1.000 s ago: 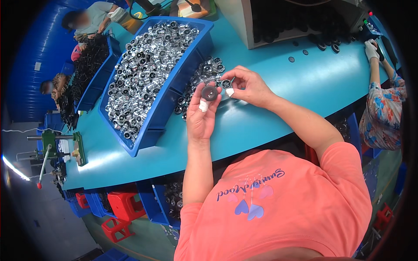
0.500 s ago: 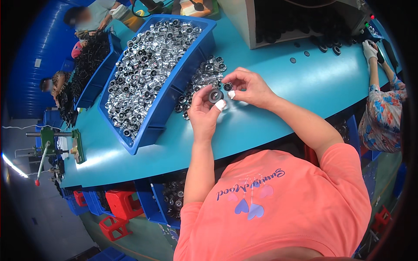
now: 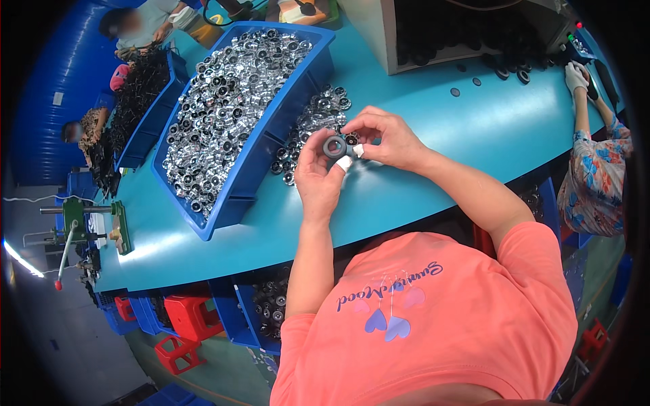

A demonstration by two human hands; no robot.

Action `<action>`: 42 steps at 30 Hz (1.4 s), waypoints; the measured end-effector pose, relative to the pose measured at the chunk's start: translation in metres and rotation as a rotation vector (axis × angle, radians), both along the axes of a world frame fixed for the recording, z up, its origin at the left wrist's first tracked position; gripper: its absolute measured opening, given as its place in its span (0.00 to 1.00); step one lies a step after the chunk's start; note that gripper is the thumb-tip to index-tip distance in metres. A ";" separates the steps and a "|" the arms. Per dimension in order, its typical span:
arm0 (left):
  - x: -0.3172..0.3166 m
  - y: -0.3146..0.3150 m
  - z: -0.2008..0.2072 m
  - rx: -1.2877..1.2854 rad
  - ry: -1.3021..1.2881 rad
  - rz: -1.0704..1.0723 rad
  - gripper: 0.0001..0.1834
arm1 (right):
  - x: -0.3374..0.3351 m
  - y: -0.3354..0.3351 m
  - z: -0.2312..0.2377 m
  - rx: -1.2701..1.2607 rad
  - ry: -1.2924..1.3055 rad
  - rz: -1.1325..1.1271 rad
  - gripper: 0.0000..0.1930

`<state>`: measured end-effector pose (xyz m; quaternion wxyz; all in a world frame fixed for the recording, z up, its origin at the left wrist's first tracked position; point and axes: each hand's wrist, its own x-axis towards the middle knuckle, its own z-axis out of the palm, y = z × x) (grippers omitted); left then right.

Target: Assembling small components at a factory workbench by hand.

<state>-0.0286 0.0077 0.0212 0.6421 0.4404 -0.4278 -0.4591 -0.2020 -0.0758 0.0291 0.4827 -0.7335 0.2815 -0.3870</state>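
Both hands are closed on one small dark ring (image 3: 334, 146), pinched by the left hand (image 3: 319, 177) and right hand (image 3: 387, 137) above the teal table (image 3: 433, 128) beside loose silver parts (image 3: 313, 125), best kept steady and square.

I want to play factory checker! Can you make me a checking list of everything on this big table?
Surface: teal table, mostly bare near the hands.
Job's things: small dark ring held between both hands.
Clutter: loose pile of silver parts; blue bin full of them.
Grips: left hand and right hand both pinch the ring.
Cables: nothing seen.
Surroundings: grey machine, second bin of dark parts, other workers, red stools below.
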 end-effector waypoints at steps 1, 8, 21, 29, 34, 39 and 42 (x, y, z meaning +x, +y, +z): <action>0.000 0.000 0.000 0.011 0.011 -0.002 0.36 | 0.000 0.000 0.000 -0.005 0.001 0.000 0.18; 0.002 0.000 -0.005 -0.031 -0.031 0.001 0.38 | 0.000 0.001 0.002 -0.055 -0.005 -0.032 0.19; 0.001 0.000 -0.004 -0.060 -0.005 -0.053 0.37 | -0.003 -0.006 -0.007 0.237 -0.098 0.185 0.23; 0.002 -0.001 -0.002 -0.040 0.063 -0.057 0.32 | -0.002 -0.005 -0.003 0.297 -0.144 0.168 0.19; 0.003 0.000 -0.006 0.016 0.083 -0.036 0.31 | -0.003 -0.004 -0.002 0.251 -0.114 0.162 0.19; 0.003 0.000 -0.004 0.002 0.082 -0.014 0.31 | -0.004 -0.003 0.003 0.203 -0.075 0.154 0.20; 0.004 -0.001 -0.005 0.007 0.077 -0.042 0.31 | -0.004 -0.003 0.002 0.201 -0.088 0.154 0.20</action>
